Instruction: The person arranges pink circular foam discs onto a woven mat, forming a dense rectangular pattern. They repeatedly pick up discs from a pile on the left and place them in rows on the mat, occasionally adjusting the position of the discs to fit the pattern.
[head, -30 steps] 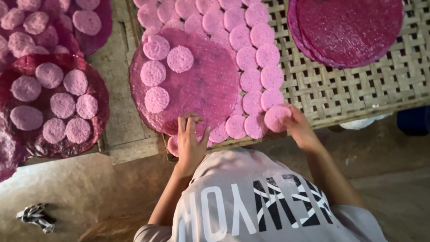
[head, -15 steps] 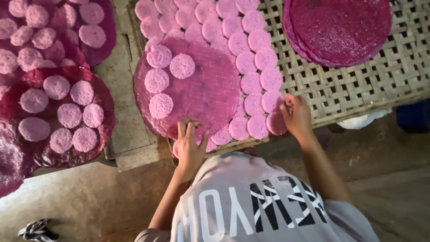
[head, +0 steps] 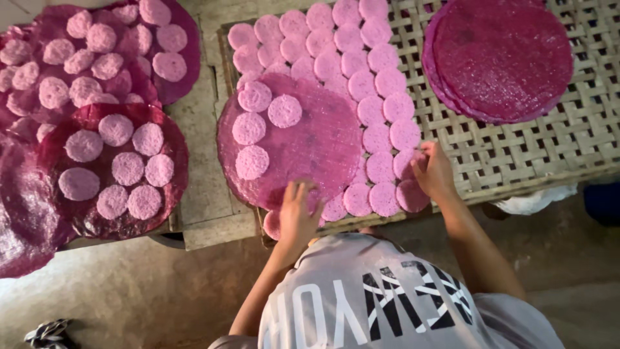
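Hands: two bare hands of one person in a grey printed shirt (head: 387, 304), seen from above, both at the near edge of a woven tray (head: 516, 155).
Left hand (head: 298, 216): fingers spread flat, released, resting on the near rim of the large pink sheet (head: 303, 139); it grips nothing.
Right hand (head: 434, 173): fingers curled down onto a small pink disc (head: 405, 163) near the near end of the column of discs; whether it pinches the disc or only presses it cannot be told.
Large pink sheet: round, thin, lying flat on the left part of the woven tray, overlapping the rows of discs; four small discs lie on its left part.
Small pink discs: many, pale pink, round, in overlapping rows from the far edge of the tray down its middle to the near edge, just beside and partly under the large sheet.
Dark stack (head: 500, 58): round magenta sheets piled on the far right of the tray, well apart from both hands.
Left trays: dark red sheets (head: 110, 171) carrying more pale discs, apart from the woven tray.
Floor (head: 129, 297): bare grey concrete, with a striped cloth (head: 48, 333) at the near left corner.
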